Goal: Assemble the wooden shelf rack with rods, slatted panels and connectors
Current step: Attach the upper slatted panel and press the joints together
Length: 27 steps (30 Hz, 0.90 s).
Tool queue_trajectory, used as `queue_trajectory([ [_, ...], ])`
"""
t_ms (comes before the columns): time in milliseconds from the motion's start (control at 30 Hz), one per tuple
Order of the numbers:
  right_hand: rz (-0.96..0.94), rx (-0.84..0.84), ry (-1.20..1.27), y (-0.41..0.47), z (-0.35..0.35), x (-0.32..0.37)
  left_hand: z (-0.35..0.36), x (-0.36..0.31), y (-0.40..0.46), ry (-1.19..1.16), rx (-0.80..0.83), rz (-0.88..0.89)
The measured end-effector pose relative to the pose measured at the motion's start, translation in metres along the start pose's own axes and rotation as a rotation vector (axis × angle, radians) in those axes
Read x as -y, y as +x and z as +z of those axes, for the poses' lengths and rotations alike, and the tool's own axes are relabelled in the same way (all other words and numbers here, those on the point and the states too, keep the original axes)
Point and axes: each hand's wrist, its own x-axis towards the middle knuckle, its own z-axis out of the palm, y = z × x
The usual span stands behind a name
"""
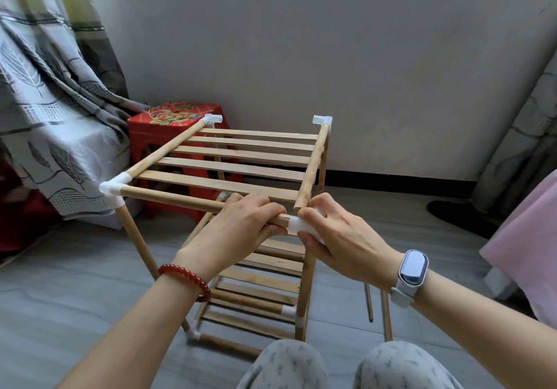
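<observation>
A wooden shelf rack stands on the floor in front of me, with a slatted top panel (241,159) and lower slatted tiers (265,280). White plastic connectors sit at the top corners: near left (112,189), far left (212,119), far right (322,121). My left hand (232,232) grips the front rod (168,198) near its right end. My right hand (340,238) grips the near-right white connector (297,226), into which the front rod enters. The right side rod's (313,162) near end hangs just above this connector, outside it.
A red plastic stool (168,129) stands behind the rack by the wall. A patterned curtain (45,111) hangs at the left. Two loose rods (376,307) stand at the right near a pink cloth (524,256). My knees (346,367) are at the bottom.
</observation>
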Motion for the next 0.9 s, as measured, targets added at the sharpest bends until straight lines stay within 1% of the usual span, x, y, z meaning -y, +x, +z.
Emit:
queue_trajectory([
  [300,0.006,0.047,-0.067,0.0011,-0.0003,-0.0061,0.0035,-0.0044,0.0034,0.051,0.014,-0.029],
  [433,0.026,0.068,-0.109,-0.0009,-0.002,-0.0069,0.0055,-0.006,0.0046,0.029,0.005,-0.029],
  [700,0.051,0.082,-0.09,-0.0012,-0.0014,-0.0044,0.0071,-0.0046,0.0034,0.012,-0.006,-0.021],
  [833,0.026,0.068,-0.083,0.0022,-0.0001,-0.0038,0.0085,-0.0068,0.004,0.068,0.024,-0.004],
  [900,0.029,0.059,-0.09,0.0038,0.0016,-0.003,0.006,-0.0047,0.0039,0.051,0.043,0.002],
])
